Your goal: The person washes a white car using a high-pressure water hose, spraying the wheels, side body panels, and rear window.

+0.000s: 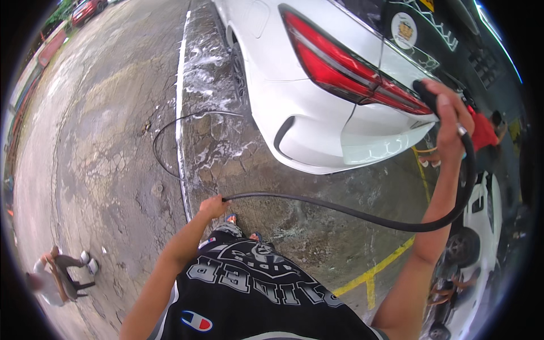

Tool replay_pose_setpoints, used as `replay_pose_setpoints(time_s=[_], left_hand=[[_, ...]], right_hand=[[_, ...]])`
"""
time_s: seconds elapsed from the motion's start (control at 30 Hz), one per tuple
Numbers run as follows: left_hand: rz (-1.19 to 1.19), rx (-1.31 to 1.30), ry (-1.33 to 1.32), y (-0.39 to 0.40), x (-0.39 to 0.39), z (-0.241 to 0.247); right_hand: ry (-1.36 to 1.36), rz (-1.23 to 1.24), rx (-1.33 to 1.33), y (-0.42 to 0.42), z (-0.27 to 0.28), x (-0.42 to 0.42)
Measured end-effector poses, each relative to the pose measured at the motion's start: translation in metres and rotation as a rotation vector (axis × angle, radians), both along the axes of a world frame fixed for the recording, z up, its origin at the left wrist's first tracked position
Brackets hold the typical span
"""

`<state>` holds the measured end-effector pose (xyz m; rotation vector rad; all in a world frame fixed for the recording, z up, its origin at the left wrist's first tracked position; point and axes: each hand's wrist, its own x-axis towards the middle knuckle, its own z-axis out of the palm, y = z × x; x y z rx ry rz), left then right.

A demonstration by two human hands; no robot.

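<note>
My right hand (451, 117) is raised at the right, wrapped around a black spray-gun handle (426, 97) that overlaps the far end of the red tail light (335, 63). From the base of that handle a black hose (340, 207) loops down past my forearm and runs left. My left hand (213, 207) grips the hose at waist height. Beyond it a thinner stretch of hose (158, 146) curves over the ground towards the rear wheel. In front of me is the rear corner of a white car (314, 131). The gun's nozzle cannot be made out.
White foam (204, 85) and water lie on the cracked pavement beside a white painted line (181, 85). Yellow lines (374, 272) mark the floor. A person in red (484, 127) and another white car (480, 221) are at right. Someone sits (55, 276) at lower left.
</note>
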<state>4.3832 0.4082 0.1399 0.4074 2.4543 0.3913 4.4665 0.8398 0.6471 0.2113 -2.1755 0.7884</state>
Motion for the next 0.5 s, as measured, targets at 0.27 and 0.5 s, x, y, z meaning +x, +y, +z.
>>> replay_pose_setpoints(time_s=[0.27,0.5], left_hand=[[0.124,-0.047,0.019,-0.06,-0.019,-0.018],[0.27,-0.069,0.065,-0.152,-0.082,-0.03]], right_hand=[[-0.198,0.118,0.138,-0.071,-0.057,-0.068],[-0.243,0.156,0.179,-0.125,-0.135,-0.171]])
